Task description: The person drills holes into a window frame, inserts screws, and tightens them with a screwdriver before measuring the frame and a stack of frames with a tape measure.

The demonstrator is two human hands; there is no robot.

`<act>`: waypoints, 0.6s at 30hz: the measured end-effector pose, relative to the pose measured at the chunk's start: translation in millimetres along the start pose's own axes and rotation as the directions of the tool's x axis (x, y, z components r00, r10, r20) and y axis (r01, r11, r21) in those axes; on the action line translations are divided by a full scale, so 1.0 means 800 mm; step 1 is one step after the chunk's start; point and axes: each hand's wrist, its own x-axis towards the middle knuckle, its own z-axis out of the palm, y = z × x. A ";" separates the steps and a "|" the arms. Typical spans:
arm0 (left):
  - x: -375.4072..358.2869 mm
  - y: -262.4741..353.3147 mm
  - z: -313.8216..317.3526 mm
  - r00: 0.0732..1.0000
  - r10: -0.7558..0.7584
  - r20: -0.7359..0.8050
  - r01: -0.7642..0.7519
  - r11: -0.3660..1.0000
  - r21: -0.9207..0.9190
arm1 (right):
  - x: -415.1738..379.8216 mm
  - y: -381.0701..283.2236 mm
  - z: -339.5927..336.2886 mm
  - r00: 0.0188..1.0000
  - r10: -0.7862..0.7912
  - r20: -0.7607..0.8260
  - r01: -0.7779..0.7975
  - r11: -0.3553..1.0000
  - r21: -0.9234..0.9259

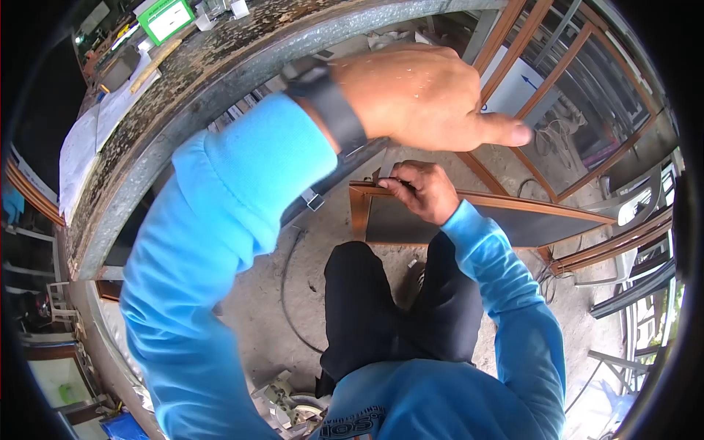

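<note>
- The left hand [418, 95], with a dark grey band [339, 110] at its wrist, hangs over the work; its thumb points to the right side of the view, and the other fingers are turned away, so whether they hold anything cannot be told.
- The right hand [427, 194] has its fingers closed narrowly on a small, thin grey strip [387, 166] at one corner of the framed panel.
- That brown-framed rectangular panel with a dark grey infill [506, 222] stands on edge just beyond the person's knees, its near corner under the right fingers.
- Beneath lies a dusty grey concrete floor [253, 301], crossed by a thin dark cable [287, 282].
- A worn, speckled wooden table with a grey metal edge [220, 62] runs along the upper left, bearing a green-and-white box [164, 20] and white paper sheets [86, 150].
- Tall brown frames [583, 117] stand at the upper right.
</note>
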 end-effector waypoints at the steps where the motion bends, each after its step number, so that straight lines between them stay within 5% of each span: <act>1: 0.003 -0.003 0.003 1.000 0.026 0.000 -0.026 0.998 0.057 | 0.000 -0.004 -0.003 0.999 0.032 0.031 -0.031 1.000 -0.003; 5: 0.006 -0.001 -0.015 1.000 0.004 0.028 -0.009 0.982 0.191 | -0.006 -0.008 0.001 0.998 -0.049 -0.041 0.051 0.998 0.048; 6: 0.006 -0.005 -0.017 0.989 0.129 -0.076 -0.111 0.974 0.197 | -0.008 -0.009 0.000 1.000 -0.002 0.001 0.002 1.000 0.030; 11: 0.023 -0.028 0.003 0.960 0.246 -0.137 -0.258 0.962 -0.083 | -0.014 -0.009 0.004 0.999 0.027 0.033 -0.027 1.000 0.014; 13: 0.000 0.006 -0.011 0.997 -0.001 0.072 -0.014 0.979 0.202 | -0.002 -0.013 -0.002 1.000 0.007 0.016 -0.008 1.000 0.029; 14: -0.005 0.009 -0.016 0.998 0.036 0.047 -0.043 0.987 0.152 | -0.009 -0.015 0.000 1.000 0.006 -0.002 -0.006 0.999 0.042; 17: -0.017 -0.006 -0.027 0.951 0.193 0.241 -0.280 0.870 0.407 | -0.017 -0.009 -0.002 0.998 0.058 0.016 -0.060 0.988 0.139; 18: -0.023 0.027 -0.054 0.944 -0.068 0.321 -0.123 0.834 0.537 | -0.015 -0.006 -0.005 0.996 0.089 -0.004 -0.084 0.963 0.256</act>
